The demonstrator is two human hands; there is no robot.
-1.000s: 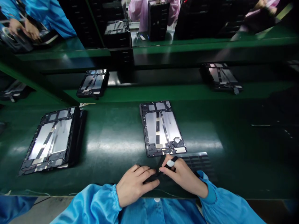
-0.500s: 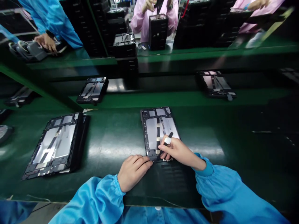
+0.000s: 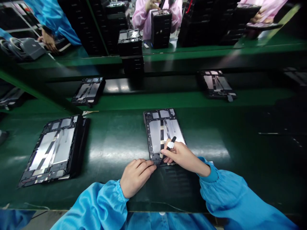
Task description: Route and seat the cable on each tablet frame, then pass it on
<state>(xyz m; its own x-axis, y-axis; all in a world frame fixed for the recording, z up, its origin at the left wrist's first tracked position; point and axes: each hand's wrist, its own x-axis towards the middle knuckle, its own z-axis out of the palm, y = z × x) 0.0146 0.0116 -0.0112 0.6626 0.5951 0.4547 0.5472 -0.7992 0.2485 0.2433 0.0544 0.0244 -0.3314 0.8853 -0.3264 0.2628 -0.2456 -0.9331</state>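
Head view showed the open tablet frame [image 3: 156,132] at frame centre just above both hands, long axis running up the picture, the nearer right hand [image 3: 183,156] over its lower edge pinching a black tool [image 3: 173,140], seemingly tip-down, and the left hand [image 3: 135,174] loosely curled, empty, fingertips at its lower-left corner.
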